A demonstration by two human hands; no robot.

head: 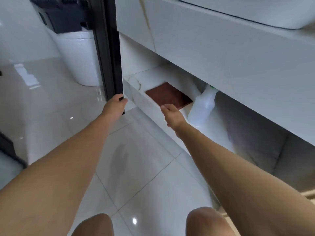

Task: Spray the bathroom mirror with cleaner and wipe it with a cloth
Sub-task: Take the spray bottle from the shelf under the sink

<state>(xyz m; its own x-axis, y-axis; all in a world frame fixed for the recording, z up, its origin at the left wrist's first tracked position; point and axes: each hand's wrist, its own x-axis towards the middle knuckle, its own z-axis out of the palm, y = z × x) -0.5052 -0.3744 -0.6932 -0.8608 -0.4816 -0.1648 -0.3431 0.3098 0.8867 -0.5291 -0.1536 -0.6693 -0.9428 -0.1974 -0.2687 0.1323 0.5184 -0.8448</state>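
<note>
- Crouched at the low shelf (136,99) under the vanity, I'm at the fetch step: supplies not yet in hand, mirror not in view.
- My left hand (115,103) is curled round the black door frame (109,65), just left of the shelf, prob. for balance.
- My right hand (172,114) reaches over the shelf's front edge, fingers relaxed, holding nothing; can't tell if it touches the cloth (168,96).
- Brown cloth lies folded flat on the shelf; white cleaner bottle (202,106) stands just right of it, sprayer hidden.
- Next, I reckon: pinch the cloth, then grab the bottle w/ the other hand.
</note>
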